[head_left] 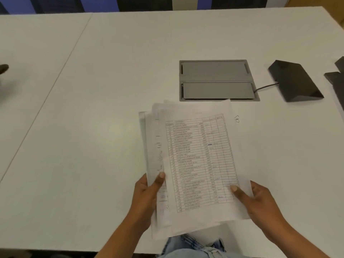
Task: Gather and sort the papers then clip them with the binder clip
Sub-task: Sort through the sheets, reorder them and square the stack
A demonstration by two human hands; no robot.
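A loose stack of white papers point(197, 161) is held up over the near edge of the white table point(93, 108). The top sheet carries a printed table with rows of text; the sheets beneath are fanned out to the left and not aligned. My left hand point(147, 194) grips the stack's left edge, thumb on top. My right hand point(258, 198) grips the right edge low down, thumb pressed on the top sheet. A small wire binder-clip handle point(237, 119) seems to peek out just right of the stack's top corner; the clip's body is hidden.
A grey recessed cable box point(216, 80) sits in the table behind the papers. A black wedge-shaped device point(296, 81) with a cable lies to its right, more dark items point(337, 79) at the right edge. Someone else's hand point(3, 68) shows at the far left.
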